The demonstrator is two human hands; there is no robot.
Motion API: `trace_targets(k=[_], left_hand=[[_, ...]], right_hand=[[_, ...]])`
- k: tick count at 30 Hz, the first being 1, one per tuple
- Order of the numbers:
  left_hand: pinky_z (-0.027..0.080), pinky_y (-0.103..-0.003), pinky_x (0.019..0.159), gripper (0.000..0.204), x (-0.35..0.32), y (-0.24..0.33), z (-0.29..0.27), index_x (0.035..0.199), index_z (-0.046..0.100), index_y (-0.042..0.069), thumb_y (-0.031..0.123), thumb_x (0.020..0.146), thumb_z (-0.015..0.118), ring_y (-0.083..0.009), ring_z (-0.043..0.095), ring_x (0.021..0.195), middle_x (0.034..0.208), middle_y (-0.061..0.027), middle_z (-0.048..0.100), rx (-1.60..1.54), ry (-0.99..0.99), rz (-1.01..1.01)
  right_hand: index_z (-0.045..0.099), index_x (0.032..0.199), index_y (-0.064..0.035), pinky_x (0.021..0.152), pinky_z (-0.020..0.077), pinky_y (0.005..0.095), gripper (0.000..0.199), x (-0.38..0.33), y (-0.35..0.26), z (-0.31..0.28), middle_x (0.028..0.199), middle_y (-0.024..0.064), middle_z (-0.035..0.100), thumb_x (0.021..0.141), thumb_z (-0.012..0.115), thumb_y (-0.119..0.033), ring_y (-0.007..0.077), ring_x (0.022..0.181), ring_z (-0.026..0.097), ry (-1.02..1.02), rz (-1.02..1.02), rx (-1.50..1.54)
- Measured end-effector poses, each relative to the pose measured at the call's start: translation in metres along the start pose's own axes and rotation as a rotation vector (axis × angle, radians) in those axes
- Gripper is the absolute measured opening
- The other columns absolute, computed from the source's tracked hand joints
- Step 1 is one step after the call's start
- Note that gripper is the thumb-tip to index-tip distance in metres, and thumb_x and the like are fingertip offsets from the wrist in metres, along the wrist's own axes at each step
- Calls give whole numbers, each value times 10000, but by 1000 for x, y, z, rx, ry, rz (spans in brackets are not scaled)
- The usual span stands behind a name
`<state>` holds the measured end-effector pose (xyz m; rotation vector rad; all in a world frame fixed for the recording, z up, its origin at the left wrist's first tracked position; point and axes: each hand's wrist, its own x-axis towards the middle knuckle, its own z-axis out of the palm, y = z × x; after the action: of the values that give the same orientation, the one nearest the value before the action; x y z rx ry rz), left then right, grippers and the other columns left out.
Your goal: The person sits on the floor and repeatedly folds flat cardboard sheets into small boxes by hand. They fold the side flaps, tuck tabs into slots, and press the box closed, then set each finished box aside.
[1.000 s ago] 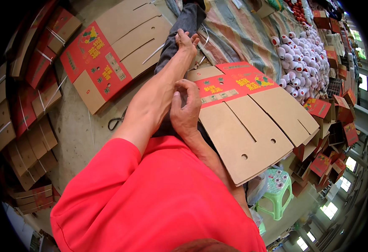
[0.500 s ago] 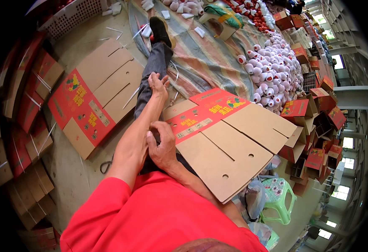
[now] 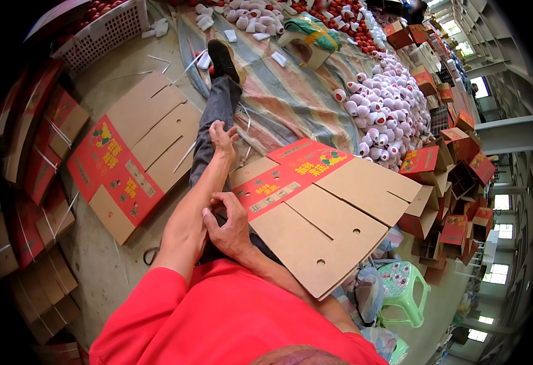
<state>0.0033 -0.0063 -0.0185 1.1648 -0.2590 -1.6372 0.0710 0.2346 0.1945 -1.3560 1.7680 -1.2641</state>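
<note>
My left hand (image 3: pixel 222 140) hangs over my outstretched grey-trousered leg (image 3: pixel 220 103), with nothing in it and the fingers loosely bent apart. Against my left forearm (image 3: pixel 196 201) rests my right hand (image 3: pixel 233 228), its fingers bent and its thumb apart; no object shows in it. A stack of flat red-and-brown cardboard box blanks (image 3: pixel 324 234) lies at my right, partly over my right forearm. On the floor to my left is another flat box blank (image 3: pixel 157 131), slotted and with a red printed band.
Bundles of strapped cardboard (image 3: pixel 29 176) stand at the far left, below a white crate (image 3: pixel 105 33). Ahead lies a striped sheet (image 3: pixel 278 100) with fruit in white foam nets (image 3: pixel 394 115). Folded-up boxes (image 3: pixel 455 234) pile at the right; a green stool (image 3: pixel 403 292) stands nearer.
The view has shifted slightly, so the scene sits a little lower and farther left. My right hand stays against my left forearm, and both hands keep nearly the same pose.
</note>
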Motion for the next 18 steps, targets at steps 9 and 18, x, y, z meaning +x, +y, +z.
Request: trace_targets(k=[9, 18], left_hand=[[588, -379, 758, 559, -1, -2, 2, 1526, 442, 109, 469, 1106, 524, -247, 730, 983, 1466, -91, 525, 31, 3, 17], [584, -386, 781, 589, -11, 2, 1, 1563, 421, 88, 455, 1113, 524, -239, 729, 1005, 1459, -96, 543, 99, -29, 24]], right_hand=[[624, 1202, 41, 766, 568, 323, 298, 2, 3, 3, 1058, 125, 640, 972, 756, -95, 191, 850, 666, 116, -78, -48], [653, 1167, 23, 724, 554, 353, 277, -7, -4, -3, 957, 122, 664, 991, 760, -162, 232, 781, 650, -31, 158, 43]])
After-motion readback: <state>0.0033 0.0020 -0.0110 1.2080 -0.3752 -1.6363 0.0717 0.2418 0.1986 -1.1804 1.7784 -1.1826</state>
